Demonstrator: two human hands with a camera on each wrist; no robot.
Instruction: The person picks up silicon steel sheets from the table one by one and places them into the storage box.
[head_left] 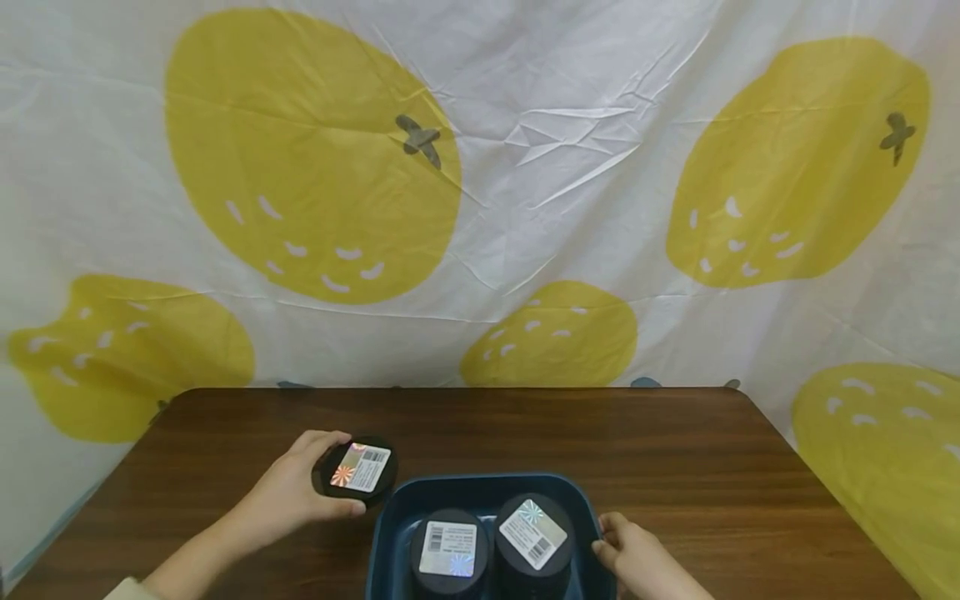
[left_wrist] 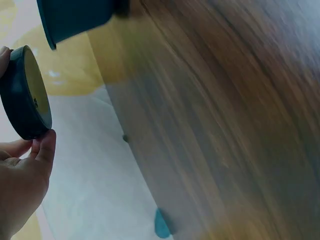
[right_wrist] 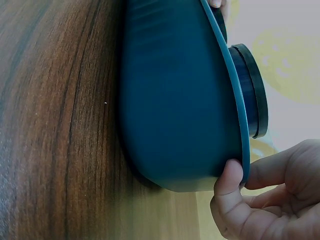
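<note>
A flat, round black container (head_left: 354,468) is held in my left hand (head_left: 296,483), thumb on its near side and fingers on its far side. Its labelled face points up, just beyond the left rim of a dark blue plastic bin (head_left: 480,480). In the left wrist view the container (left_wrist: 15,100) shows a dark rim and a yellow-tinted face. My right hand (head_left: 641,554) pinches the bin's right rim; the right wrist view shows thumb and fingers on that rim. Inside the bin stand two round black containers, one at left (head_left: 448,554) and one at right (head_left: 534,537), labels upward.
The bin rests on a brown wood-grain table (head_left: 712,467). Behind the table hangs a white cloth (head_left: 555,208) printed with large yellow lemons. The bin's near side runs out of the head view's lower edge.
</note>
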